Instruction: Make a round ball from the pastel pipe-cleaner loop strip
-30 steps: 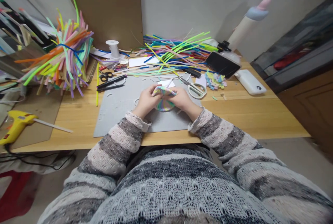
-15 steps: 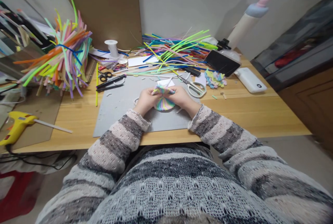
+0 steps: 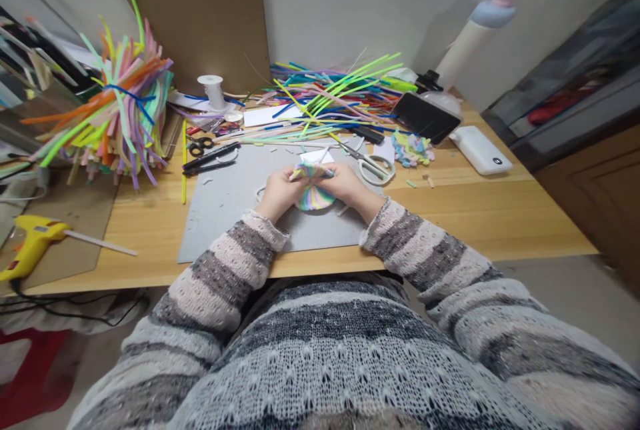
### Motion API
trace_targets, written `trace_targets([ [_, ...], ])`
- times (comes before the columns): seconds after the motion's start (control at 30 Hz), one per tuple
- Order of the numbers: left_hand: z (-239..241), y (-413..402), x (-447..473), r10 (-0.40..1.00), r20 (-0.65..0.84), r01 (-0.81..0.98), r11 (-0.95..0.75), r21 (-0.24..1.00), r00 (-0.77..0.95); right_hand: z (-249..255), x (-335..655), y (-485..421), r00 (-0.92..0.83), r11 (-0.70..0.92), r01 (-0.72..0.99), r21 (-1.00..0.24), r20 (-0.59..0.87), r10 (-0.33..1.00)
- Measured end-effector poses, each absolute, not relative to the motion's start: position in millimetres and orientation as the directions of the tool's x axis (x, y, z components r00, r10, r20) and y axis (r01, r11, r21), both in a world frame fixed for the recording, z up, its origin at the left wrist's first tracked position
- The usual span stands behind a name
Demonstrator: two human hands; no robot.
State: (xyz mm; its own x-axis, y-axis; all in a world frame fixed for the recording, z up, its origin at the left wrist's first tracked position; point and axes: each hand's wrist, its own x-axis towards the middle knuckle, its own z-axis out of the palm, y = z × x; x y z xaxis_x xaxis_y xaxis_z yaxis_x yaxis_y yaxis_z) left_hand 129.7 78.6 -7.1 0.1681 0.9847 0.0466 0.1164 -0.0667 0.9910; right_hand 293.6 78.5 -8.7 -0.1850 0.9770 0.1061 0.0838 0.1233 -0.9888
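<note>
A round, pastel-striped fuzzy disc (image 3: 316, 197), with bands running out from its middle, is held between my two hands above the grey mat (image 3: 225, 217). My left hand (image 3: 283, 191) is closed on its upper left edge. On the upper right edge, my right hand (image 3: 347, 185) pinches it the same way, and the top of the disc bends between my fingers. Behind the disc lies a small white piece of paper (image 3: 320, 155). Scissors with pale handles (image 3: 377, 169) rest just beyond my right hand. My fingertips are partly hidden by the disc.
Loose pipe cleaners (image 3: 340, 93) are heaped at the back, and a tied bundle (image 3: 130, 103) stands at left. A yellow glue gun (image 3: 37, 240) lies at the left edge. Black-handled scissors (image 3: 200, 145), a wire spool (image 3: 213, 91), a phone (image 3: 427, 117) and a white power bank (image 3: 483, 150) surround the mat.
The view has shifted very slightly. My hands keep their hold on the striped disc, with its upper part bent a little differently.
</note>
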Motion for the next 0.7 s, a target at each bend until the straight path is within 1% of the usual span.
trace_targets([
  [0.07,-4,81,127,0.988,0.047,0.001,-0.047,0.999,0.15,-3,293,77,-0.191,0.054,-0.074,-0.996,0.067,0.979],
  [0.13,-1,83,126,0.992,0.064,-0.169,-0.044,0.985,0.113,5,292,73,-0.199,-0.056,-0.224,-0.973,-0.011,0.98],
  [0.2,1,84,127,0.99,0.09,-0.267,-0.058,0.962,0.111,10,290,70,-0.204,-0.132,-0.278,-0.952,-0.076,0.976],
  [0.27,2,85,127,0.987,0.125,-0.236,-0.099,0.967,0.097,13,288,67,-0.162,-0.12,-0.256,-0.959,-0.08,0.984],
  [0.37,0,84,125,0.986,0.168,-0.063,-0.167,0.984,0.02,9,286,66,-0.098,-0.07,-0.19,-0.979,-0.052,0.994],
  [0.43,0,82,124,0.987,0.161,0.014,-0.162,0.987,0.018,4,284,66,-0.077,-0.054,-0.15,-0.987,-0.042,0.996],
  [0.47,-1,81,123,0.989,0.147,0.022,-0.148,0.989,0.034,1,284,66,-0.067,-0.048,-0.132,-0.99,-0.039,0.997],
  [0.53,0,79,123,0.991,0.121,0.001,-0.121,0.993,0.064,-3,283,66,-0.058,-0.051,-0.097,-0.994,-0.045,0.997],
  [0.6,2,79,123,0.989,0.107,-0.066,-0.101,0.993,0.101,-4,284,67,-0.062,-0.032,-0.075,-0.997,-0.028,0.998],
  [0.63,3,79,123,0.988,0.103,-0.111,-0.09,0.99,0.117,-3,285,67,-0.054,0.009,-0.067,-0.998,0.012,0.998],
  [0.7,7,81,121,0.99,0.081,-0.211,-0.056,0.976,0.114,1,287,67,0.003,0.149,-0.045,-0.988,0.149,0.989],
])
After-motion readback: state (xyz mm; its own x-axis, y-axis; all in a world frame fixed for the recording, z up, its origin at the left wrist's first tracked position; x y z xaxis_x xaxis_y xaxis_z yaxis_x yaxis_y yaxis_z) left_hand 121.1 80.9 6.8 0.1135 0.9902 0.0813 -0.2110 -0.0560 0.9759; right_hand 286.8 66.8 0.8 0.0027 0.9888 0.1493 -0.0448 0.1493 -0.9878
